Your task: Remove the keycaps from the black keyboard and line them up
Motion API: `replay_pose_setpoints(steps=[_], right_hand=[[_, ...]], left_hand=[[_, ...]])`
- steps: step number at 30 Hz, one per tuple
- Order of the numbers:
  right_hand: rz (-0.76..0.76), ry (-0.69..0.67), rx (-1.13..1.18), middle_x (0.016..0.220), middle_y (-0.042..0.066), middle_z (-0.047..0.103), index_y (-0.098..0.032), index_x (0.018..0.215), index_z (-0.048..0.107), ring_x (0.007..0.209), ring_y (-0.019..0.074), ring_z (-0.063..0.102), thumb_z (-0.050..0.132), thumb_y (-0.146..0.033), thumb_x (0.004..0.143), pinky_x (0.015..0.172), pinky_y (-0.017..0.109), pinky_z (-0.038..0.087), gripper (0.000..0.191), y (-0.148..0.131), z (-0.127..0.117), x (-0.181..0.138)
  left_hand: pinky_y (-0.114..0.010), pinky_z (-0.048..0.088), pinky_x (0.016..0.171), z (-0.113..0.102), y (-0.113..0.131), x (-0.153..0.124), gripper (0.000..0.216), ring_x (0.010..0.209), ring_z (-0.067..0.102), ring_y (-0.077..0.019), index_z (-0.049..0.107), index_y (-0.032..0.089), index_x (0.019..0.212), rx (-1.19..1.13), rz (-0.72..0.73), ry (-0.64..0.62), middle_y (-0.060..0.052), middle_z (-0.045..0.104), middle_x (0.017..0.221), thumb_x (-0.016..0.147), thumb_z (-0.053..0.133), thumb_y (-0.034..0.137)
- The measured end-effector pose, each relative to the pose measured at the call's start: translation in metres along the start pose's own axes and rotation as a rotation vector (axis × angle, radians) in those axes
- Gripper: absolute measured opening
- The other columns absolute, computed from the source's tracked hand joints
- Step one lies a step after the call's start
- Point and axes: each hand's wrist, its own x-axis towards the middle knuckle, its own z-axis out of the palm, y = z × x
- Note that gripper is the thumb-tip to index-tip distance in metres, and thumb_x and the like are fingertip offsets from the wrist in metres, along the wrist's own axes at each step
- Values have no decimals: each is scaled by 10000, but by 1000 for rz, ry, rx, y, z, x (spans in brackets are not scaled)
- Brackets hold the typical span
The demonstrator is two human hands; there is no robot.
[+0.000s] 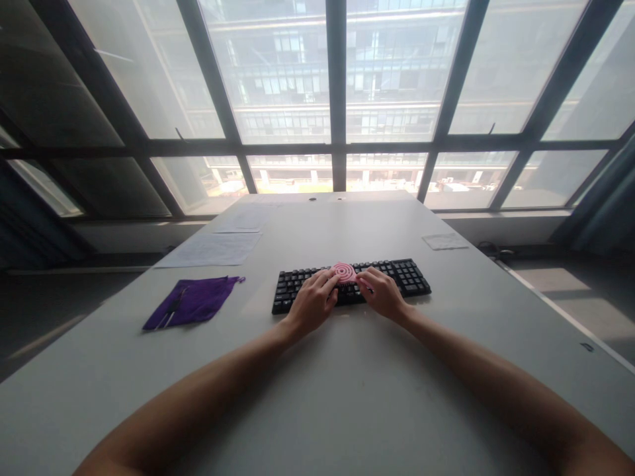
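Note:
A black keyboard [407, 274] lies across the middle of the grey table [347, 396]. On its keys rests a small round pink disc with concentric rings [344, 271]. My left hand [312, 303] lies over the keyboard's left half, fingertips touching the disc's left edge. Fingers of my right hand [381, 293] pinch the disc's right edge. Both hands hold the disc between them, just above or on the keys.
A purple cloth pouch [191, 301] with a thin dark tool on it lies at the left. Paper sheets [213, 248] lie at the back left, a small slip [445, 240] at the back right. Large windows stand beyond the table's far edge.

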Motion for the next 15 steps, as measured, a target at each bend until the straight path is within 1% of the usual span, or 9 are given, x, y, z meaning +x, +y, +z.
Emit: replay_pose_setpoints(steps=[3,6,11,15], right_hand=[[-2,11,-10,879,48,647,-231,969,657,798,184,615,541,-163,923,716,269,461,142,0,-1,0],[-6,14,-13,881,48,651,-230,967,657,797,184,615,539,-154,917,717,271,461,149,-1,-1,0],[-30,11,0,861,48,648,-227,942,658,776,183,608,553,-171,903,729,282,464,125,-2,-3,0],[-60,10,5,843,50,649,-221,906,662,777,186,605,558,-194,902,744,295,464,107,-3,-5,0]], left_hand=[[-497,422,1128,3,-2,-1,433,1329,485,-271,528,231,1382,-21,15,-6,-89,559,1402,953,472,207],[-495,422,1132,4,-3,-1,428,1340,483,-269,525,227,1383,-33,13,-11,-87,554,1412,959,466,212],[-457,465,1089,1,0,0,384,1285,534,-250,551,219,1342,-74,9,-2,-95,576,1378,970,454,202],[-448,481,1065,-2,1,1,342,1237,560,-247,588,211,1282,-83,6,9,-99,612,1313,962,468,186]])
